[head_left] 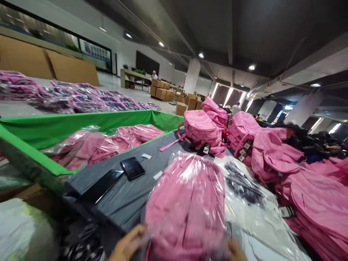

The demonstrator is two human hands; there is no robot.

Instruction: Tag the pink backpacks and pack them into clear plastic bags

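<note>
A pink backpack lies in front of me inside a clear plastic bag, its lower part smeared by motion. At the bag's lower left edge, my left hand is closed on the plastic, fingers blurred. My right hand grips the lower right edge and is partly cut off by the frame. To the right of the bagged backpack lie flat clear bags with dark print. Small white tags are on the dark table cover.
Left of the table, a green-lined bin holds bagged pink backpacks. A phone and a dark flat object lie near its edge. Unbagged pink backpacks with black tags crowd the right. Bagged bundles cover the floor beyond.
</note>
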